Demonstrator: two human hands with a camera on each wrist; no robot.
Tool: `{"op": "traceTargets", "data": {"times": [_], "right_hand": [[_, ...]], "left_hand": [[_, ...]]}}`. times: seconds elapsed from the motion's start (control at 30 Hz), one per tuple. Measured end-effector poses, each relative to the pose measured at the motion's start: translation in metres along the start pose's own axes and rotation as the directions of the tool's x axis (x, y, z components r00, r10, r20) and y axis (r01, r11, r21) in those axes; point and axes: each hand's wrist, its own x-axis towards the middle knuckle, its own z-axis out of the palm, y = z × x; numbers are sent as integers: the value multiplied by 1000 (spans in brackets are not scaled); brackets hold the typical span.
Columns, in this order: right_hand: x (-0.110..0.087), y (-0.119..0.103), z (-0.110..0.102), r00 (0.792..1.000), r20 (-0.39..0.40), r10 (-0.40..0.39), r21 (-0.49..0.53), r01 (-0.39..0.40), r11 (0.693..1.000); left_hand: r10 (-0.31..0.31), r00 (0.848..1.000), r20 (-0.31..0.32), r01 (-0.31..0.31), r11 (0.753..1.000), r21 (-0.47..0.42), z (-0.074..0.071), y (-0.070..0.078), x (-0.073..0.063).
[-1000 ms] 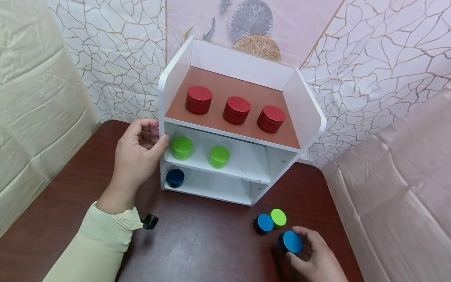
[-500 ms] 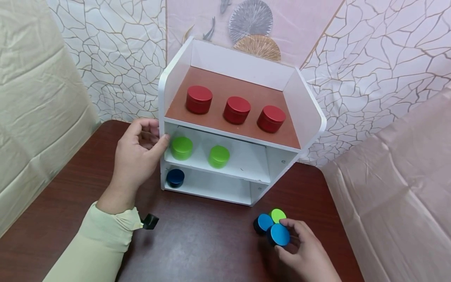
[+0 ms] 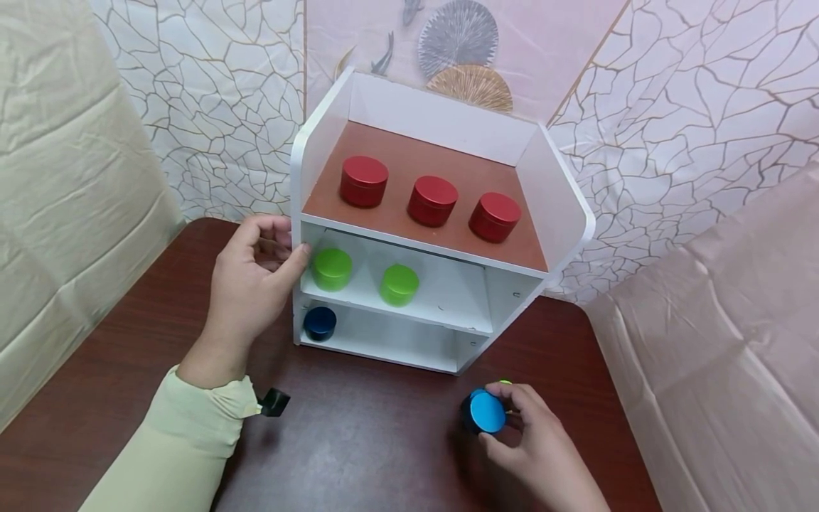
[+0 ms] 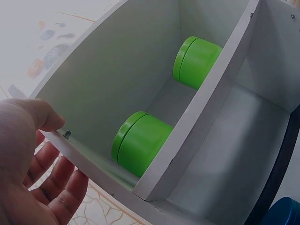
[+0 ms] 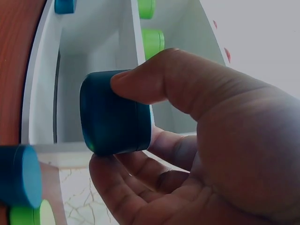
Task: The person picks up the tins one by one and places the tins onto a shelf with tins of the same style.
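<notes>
My left hand [image 3: 251,288] holds the left side panel of a small white shelf [image 3: 397,348], thumb at the front edge and fingers on the outer side. My right hand [image 3: 540,444] grips a round blue tin [image 3: 488,412] between thumb and fingers, raised above the table; the right wrist view shows this tin [image 5: 115,112] from its side. Behind it, another blue tin [image 5: 18,176] and a lime green tin [image 5: 33,214] stand on the table, both mostly hidden in the head view.
Red tins [image 3: 432,201] stand in a row on the brown top board. On the middle shelf are two green tins [image 3: 399,284]. A dark blue tin [image 3: 320,323] sits at the bottom shelf's left end. Draped cloth [image 3: 716,341] borders the dark wooden table [image 3: 358,441].
My right hand has carried the blue tin left and toward the shelf, over the other blue tin and the green one. The left hand stays on the panel.
</notes>
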Motion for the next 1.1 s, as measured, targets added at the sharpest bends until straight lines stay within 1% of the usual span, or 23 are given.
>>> {"op": "traceTargets", "data": {"times": [0.07, 0.23, 0.43, 0.7, 0.8, 0.9, 1.0, 1.1], "right_hand": [[3, -3, 1, 1000, 5, -30, 2, 30, 1000], [11, -11, 5, 997, 14, -70, -6, 70, 998], [21, -20, 13, 997, 14, -75, -69, 76, 995], [34, -30, 20, 997, 41, -72, -84, 75, 994], [40, -33, 23, 996, 49, -77, -70, 80, 994], [46, -33, 28, 992, 46, -118, -35, 119, 992], [53, -33, 32, 984, 42, -173, 20, 172, 985], [59, -34, 38, 978, 35, -205, 45, 203, 978]], "left_hand": [[-2, 1000, 1, 2, 1000, 3, 0, 0, 0], [-2, 1000, -2, 2, 1000, 11, 0, 0, 0], [3, 1000, 1, -3, 1000, 8, 0, 0, 0], [-7, 1000, -3, 7, 1000, 14, 0, 0, -1], [-8, 1000, 2, 8, 1000, 16, 0, 0, 0], [-8, 1000, 6, 8, 1000, 14, 0, 1, 0], [-8, 1000, 7, 8, 1000, 13, 0, 1, 0], [-8, 1000, 5, 7, 1000, 13, 0, 1, 0]]}}
